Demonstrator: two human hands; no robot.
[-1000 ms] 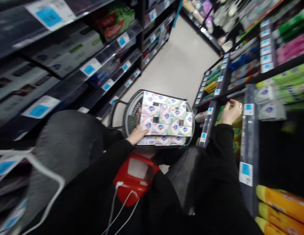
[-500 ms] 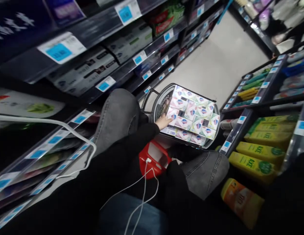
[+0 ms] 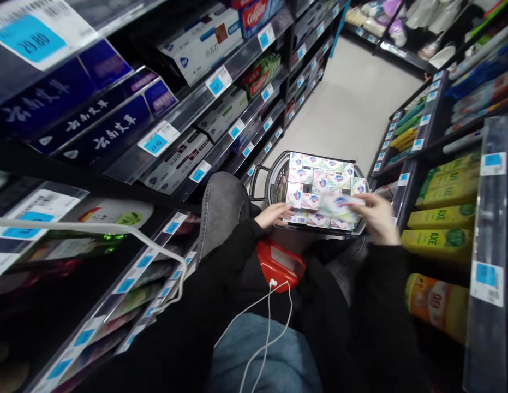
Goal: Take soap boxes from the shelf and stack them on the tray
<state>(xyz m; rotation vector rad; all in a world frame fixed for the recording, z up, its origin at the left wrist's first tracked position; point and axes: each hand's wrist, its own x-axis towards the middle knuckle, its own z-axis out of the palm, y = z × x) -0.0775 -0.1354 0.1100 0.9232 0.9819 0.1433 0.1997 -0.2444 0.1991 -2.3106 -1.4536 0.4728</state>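
**Both hands at the basket of soap boxes**

A person is crouching in a shop aisle, knees up on either side of a dark basket (image 3: pixel 278 180) that is standing on the floor just ahead. The basket is carrying small white soap boxes (image 3: pixel 315 177) packed flat in close rows, labels up, likely so that each one can be lifted off the top without disturbing its neighbours.

The left hand (image 3: pixel 274 214) is lying on the near left corner of the basket, fingers spread loosely over the boxes there and gripping nothing; it looks to be steadying the load. The right hand (image 3: pixel 374 215) is hovering over the near right edge of the basket, closed around one soap box (image 3: pixel 335 203), which is blurred and lying roughly level just above the packed rows.

Just right of the basket, a low shelf (image 3: pixel 401 191) is holding yellow packs (image 3: pixel 442 243) stacked on their sides behind blue price tags. Left of the basket, further shelves are carrying dark and white cartons. Nearer than the basket, between the knees, a red device (image 3: pixel 278 262) is resting with a white cable (image 3: pixel 266 322) trailing from it toward the camera.
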